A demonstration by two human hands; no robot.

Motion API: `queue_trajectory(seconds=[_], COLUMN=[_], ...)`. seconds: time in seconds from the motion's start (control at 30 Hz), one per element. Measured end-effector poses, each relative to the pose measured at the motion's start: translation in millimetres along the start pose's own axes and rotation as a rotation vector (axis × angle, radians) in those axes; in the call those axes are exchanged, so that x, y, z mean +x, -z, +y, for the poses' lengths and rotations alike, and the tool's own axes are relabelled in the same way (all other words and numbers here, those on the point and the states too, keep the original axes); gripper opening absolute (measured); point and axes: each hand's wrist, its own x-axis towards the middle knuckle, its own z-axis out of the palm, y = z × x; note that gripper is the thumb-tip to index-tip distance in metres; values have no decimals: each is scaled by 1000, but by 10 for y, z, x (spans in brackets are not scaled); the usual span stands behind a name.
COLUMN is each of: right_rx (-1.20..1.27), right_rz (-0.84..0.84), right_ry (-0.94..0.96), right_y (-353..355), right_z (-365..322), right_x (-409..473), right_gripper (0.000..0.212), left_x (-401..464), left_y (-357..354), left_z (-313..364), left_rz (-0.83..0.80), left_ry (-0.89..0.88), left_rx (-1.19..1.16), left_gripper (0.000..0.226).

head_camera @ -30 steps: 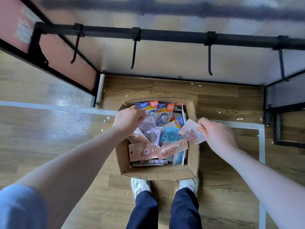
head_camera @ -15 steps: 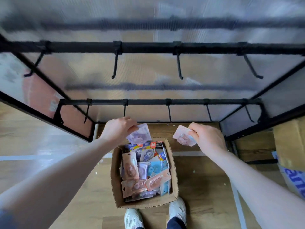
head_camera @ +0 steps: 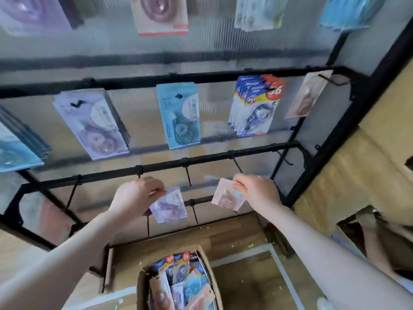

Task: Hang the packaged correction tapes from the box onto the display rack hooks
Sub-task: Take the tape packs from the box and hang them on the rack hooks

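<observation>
My left hand (head_camera: 136, 196) pinches a purple correction tape pack (head_camera: 170, 205) by its top edge, just below a bare hook (head_camera: 139, 173) on the rack's lower bar. A pink pack (head_camera: 225, 198) is held in my right hand (head_camera: 257, 191), in front of the rack between two bare hooks (head_camera: 187, 175). On the floor below stands the cardboard box (head_camera: 211, 271) with several mixed packs inside. The bar above carries hung purple packs (head_camera: 93, 126), light blue packs (head_camera: 180, 117), blue-and-white "36" packs (head_camera: 254, 106) and a pink pack (head_camera: 306, 99).
The black display rack (head_camera: 223, 152) has a ribbed translucent back panel and more packs on its top row (head_camera: 159, 14). Teal packs (head_camera: 15, 146) hang at far left. Cardboard boxes (head_camera: 357, 175) stand to the right of the rack. The floor is wood.
Both hands lifted out of the box, each carrying a pack, up to the rack's lower bars. My view tilted upward, bringing the stocked upper rows into sight.
</observation>
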Motion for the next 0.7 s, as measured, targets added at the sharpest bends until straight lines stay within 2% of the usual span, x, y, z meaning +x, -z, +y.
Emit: queue_trajectory(seconds=[0.33, 0.47, 0.7], right_rx=[91, 83, 70], right_rz=[212, 307, 486], right_ry=[19, 76, 202], right_y=[1212, 1605, 2076], right_z=[685, 1125, 1785], right_x=[-130, -68, 206], right_gripper=[15, 15, 4], left_x=[465, 717, 1094], left_y=[842, 972, 954], left_z=[1101, 1647, 2281], left_rz=[86, 119, 163], left_ry=[69, 77, 58], left_rx=[72, 130, 85], left_gripper=[19, 23, 19])
